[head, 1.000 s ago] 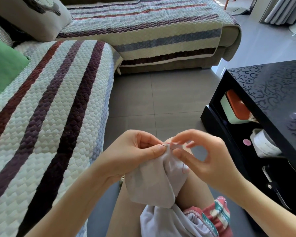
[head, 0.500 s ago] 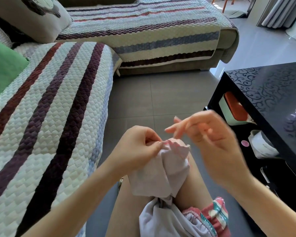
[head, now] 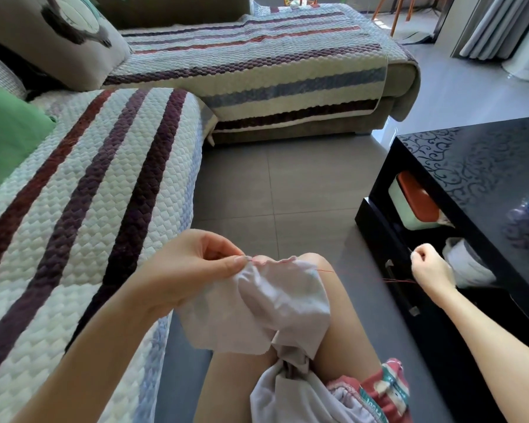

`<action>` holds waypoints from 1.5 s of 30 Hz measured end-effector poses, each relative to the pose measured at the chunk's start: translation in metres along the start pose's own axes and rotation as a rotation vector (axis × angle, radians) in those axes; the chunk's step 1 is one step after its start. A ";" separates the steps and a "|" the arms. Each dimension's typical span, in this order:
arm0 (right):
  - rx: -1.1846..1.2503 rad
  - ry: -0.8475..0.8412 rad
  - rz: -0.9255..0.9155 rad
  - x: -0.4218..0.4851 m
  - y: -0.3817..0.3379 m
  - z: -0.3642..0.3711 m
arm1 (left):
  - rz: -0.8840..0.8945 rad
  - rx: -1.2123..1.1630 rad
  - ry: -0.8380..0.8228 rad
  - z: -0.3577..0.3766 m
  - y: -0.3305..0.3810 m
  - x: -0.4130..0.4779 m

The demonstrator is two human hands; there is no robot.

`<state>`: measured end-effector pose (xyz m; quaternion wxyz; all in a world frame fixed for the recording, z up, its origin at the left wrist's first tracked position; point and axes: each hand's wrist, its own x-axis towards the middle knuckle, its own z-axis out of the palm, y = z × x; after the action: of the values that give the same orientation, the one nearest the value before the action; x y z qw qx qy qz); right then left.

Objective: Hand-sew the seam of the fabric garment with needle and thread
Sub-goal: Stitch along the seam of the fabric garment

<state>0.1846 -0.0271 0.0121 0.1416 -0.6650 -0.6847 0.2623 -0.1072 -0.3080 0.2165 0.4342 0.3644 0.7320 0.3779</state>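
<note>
A pale lilac garment (head: 275, 303) lies draped over my knee. My left hand (head: 196, 270) pinches its gathered top edge between thumb and forefinger. A thin red thread (head: 364, 277) runs taut from the seam's right end out to my right hand (head: 429, 268). That hand is pulled far to the right, fingers curled and pinching the needle (head: 409, 249), whose thin tip shows just above the fingers.
A striped quilted sofa (head: 89, 215) stands to my left and continues along the back. On the right is a black low table (head: 471, 166) with an open shelf that holds a green and orange box (head: 416, 203) and a white roll (head: 468, 264). Grey tiled floor lies between them.
My right hand has left the seam and swung far out to the right, drawing the red thread taut. The left hand keeps its pinch on the fabric edge.
</note>
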 end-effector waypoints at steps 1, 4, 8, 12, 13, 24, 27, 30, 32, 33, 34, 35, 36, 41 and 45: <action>0.044 0.022 -0.029 -0.006 -0.014 0.000 | 0.002 0.008 -0.007 0.000 -0.001 0.000; 0.301 -0.012 -0.375 -0.049 -0.083 -0.004 | 0.000 0.003 -0.003 0.003 0.000 0.003; 0.396 -0.187 -0.907 -0.136 -0.148 -0.017 | 0.009 -0.021 -0.020 0.009 0.004 0.005; 0.290 0.011 -1.146 -0.160 -0.164 -0.007 | 0.027 -0.041 -0.046 0.011 0.007 0.004; 0.288 0.048 -1.166 -0.160 -0.164 -0.005 | 0.024 -0.043 -0.049 0.010 0.007 0.004; 0.304 0.073 -1.027 -0.140 -0.152 -0.042 | 0.014 -0.019 -0.071 0.008 0.003 0.000; 0.560 -0.480 -0.844 -0.147 -0.161 -0.054 | 0.050 -0.067 -0.121 0.011 0.009 -0.003; 0.710 -0.868 -0.700 -0.152 -0.173 -0.064 | 0.093 -0.069 -0.183 0.014 0.013 -0.006; 0.693 -0.959 -0.679 -0.158 -0.183 -0.067 | 0.125 -0.071 -0.188 0.016 0.015 -0.007; 0.710 -0.976 -0.675 -0.161 -0.186 -0.067 | 0.134 -0.081 -0.185 0.016 0.015 -0.008; 0.734 -0.974 -0.674 -0.162 -0.186 -0.066 | 0.141 -0.087 -0.181 0.016 0.015 -0.009; 0.745 -0.954 -0.671 -0.163 -0.186 -0.067 | 0.146 -0.086 -0.172 0.015 0.015 -0.010; 0.741 -0.921 -0.681 -0.163 -0.185 -0.068 | 0.149 -0.072 -0.160 0.015 0.015 -0.011; 0.638 -0.768 -0.753 -0.169 -0.177 -0.066 | 0.116 0.046 -0.068 0.021 0.012 -0.012; 0.629 -0.692 -0.762 -0.175 -0.171 -0.064 | 0.093 0.058 -0.025 0.024 0.011 -0.009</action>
<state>0.0899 -0.1851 0.1857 0.1844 -0.1751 -0.7706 0.5844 -0.0796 -0.3052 0.2208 0.4146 0.4150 0.7195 0.3718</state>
